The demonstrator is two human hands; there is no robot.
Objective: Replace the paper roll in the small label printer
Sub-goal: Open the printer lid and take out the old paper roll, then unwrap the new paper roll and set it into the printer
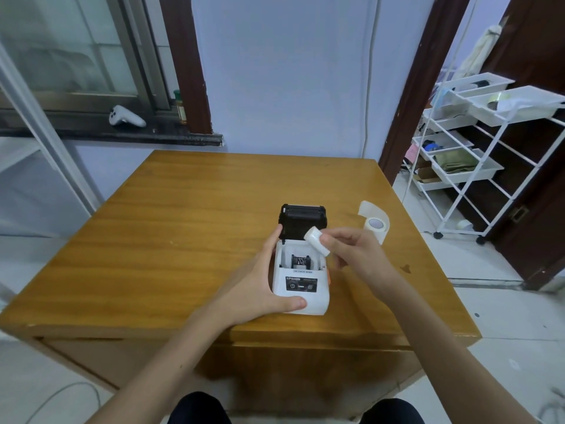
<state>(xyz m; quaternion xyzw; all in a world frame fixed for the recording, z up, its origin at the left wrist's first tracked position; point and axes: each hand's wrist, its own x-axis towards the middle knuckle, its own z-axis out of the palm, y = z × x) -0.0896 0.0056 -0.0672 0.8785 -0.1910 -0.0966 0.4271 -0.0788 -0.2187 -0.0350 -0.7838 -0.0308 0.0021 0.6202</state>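
A small white label printer [301,286] sits on the wooden table [171,228] with its black lid [302,220] swung up and back. Its roll bay [301,261] is open, with a black holder inside. My left hand [260,286] grips the printer's left side, thumb on the front corner. My right hand [351,255] pinches a small white roll [315,240] just above the bay's right edge. Another white paper roll [376,225], with a loose strip curling off it, stands on the table to the right of the printer.
A white wire rack [477,154] with trays stands on the tiled floor to the right of the table. A white game controller [126,117] lies on the dark window sill at the back left. My knees show below the table's front edge.
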